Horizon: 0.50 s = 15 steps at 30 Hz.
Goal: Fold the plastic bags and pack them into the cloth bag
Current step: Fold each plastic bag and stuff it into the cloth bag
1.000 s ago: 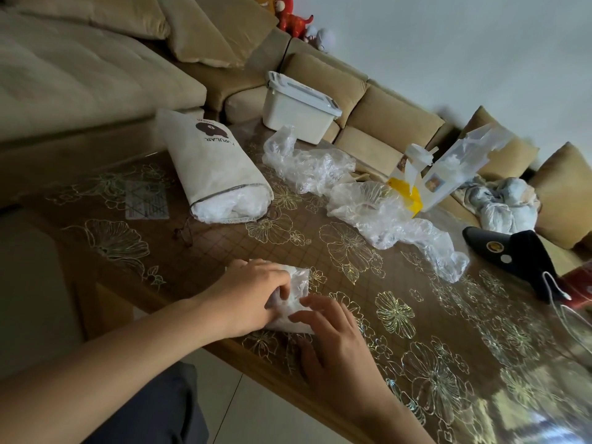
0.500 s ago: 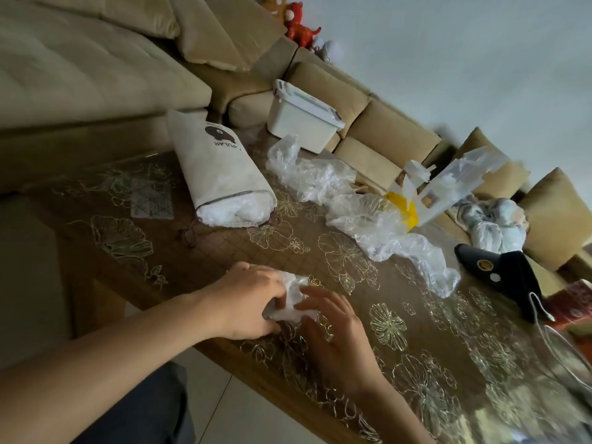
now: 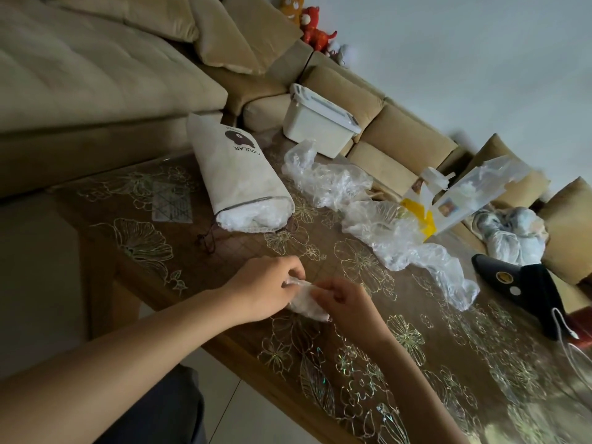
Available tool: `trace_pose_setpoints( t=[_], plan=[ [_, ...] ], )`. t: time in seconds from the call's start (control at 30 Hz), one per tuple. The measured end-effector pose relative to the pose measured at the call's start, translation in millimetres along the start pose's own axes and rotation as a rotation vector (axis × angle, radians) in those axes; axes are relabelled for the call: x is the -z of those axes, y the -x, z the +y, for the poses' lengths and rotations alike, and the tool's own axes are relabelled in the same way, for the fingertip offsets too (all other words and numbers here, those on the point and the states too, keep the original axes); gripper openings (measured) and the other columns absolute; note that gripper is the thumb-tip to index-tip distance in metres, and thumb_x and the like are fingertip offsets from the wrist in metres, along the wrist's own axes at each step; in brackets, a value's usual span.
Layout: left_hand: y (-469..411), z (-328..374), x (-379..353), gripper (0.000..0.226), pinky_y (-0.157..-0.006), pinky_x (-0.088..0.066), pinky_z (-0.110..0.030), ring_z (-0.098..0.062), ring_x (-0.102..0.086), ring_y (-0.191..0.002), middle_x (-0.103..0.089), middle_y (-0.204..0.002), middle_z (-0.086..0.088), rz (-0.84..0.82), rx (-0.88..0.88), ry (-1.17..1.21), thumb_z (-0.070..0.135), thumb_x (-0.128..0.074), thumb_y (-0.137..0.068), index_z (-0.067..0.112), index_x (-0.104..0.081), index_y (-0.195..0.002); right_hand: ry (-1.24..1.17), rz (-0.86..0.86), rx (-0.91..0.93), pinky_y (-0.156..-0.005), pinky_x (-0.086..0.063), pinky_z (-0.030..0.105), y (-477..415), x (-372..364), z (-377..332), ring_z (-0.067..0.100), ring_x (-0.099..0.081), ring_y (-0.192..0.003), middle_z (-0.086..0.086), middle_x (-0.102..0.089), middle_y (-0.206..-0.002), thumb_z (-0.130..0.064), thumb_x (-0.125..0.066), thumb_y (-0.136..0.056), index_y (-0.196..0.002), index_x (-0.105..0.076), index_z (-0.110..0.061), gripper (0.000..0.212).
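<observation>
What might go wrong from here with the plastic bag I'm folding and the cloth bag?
The folded plastic bag, pinched between the left hand and right hand, looks springy and may unfold when released. The cloth bag lies on its side with its mouth stuffed full, so pushing in another could squeeze packed ones out. You work near the edge of the table; the bundle might slip off.

Left hand, right hand, pinching folded plastic bag

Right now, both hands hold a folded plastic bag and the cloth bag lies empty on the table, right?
Not empty: the head view shows the cloth bag stuffed, white plastic at its mouth. Left hand and right hand hold the folded plastic bag.
</observation>
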<state>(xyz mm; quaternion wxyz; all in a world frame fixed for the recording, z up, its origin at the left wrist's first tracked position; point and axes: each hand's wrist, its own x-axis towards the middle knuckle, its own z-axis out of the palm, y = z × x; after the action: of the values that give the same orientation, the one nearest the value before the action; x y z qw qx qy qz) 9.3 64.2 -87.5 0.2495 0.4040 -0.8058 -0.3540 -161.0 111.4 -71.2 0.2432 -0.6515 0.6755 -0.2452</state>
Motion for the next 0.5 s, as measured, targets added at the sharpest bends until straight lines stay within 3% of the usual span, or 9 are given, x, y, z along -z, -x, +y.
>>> trace_pose_setpoints(
  t=[0.13, 0.23, 0.33, 0.5],
  plan=[
    [-2, -1, -4, 0.005, -0.078, -0.043, -0.026, -0.012, -0.059, -0.084, -0.058, -0.084, 0.008, 0.149, 0.018, -0.009, 0.021, -0.056, -0.092, 0.019, -0.06, -0.09, 0.069, -0.025, -0.064, -0.05, -0.034, 0.01, -14, -5, 4, -0.005, -0.045, -0.051, -0.011, -0.054, -0.064, -0.025, -0.058, -0.092, -0.074, -0.057, -0.028, 0.019],
    [-3, -1, -5, 0.022, -0.084, -0.038, -0.026, -0.017, -0.054, -0.099, -0.051, -0.107, 0.001, 0.2, 0.042, -0.257, 0.028, -0.053, -0.093, 0.016, -0.059, -0.11, 0.202, -0.006, -0.065, -0.049, -0.031, 0.013, -21, -9, 5, -0.001, -0.043, -0.056, -0.012, -0.051, -0.065, -0.032, -0.054, -0.094, -0.071, -0.049, -0.03, 0.024],
    [-6, -3, -7, 0.034, -0.096, -0.034, -0.033, -0.022, -0.041, -0.111, -0.042, -0.118, -0.005, 0.128, 0.099, -0.466, 0.037, -0.046, -0.095, 0.015, -0.053, -0.12, 0.291, 0.045, -0.07, -0.051, -0.032, 0.024, -19, -15, 4, 0.004, -0.041, -0.056, -0.014, -0.046, -0.063, -0.037, -0.048, -0.096, -0.067, -0.037, -0.031, 0.031],
    [-7, -3, -7, 0.021, -0.098, -0.029, -0.034, -0.022, -0.035, -0.113, -0.04, -0.115, -0.005, 0.079, 0.153, -0.399, 0.035, -0.047, -0.094, 0.016, -0.052, -0.1, 0.48, 0.382, 0.009, -0.053, -0.035, 0.028, -13, -40, 3, 0.024, -0.059, -0.063, 0.002, -0.062, -0.072, -0.039, -0.044, -0.097, -0.083, -0.049, -0.015, 0.028]
  ],
)
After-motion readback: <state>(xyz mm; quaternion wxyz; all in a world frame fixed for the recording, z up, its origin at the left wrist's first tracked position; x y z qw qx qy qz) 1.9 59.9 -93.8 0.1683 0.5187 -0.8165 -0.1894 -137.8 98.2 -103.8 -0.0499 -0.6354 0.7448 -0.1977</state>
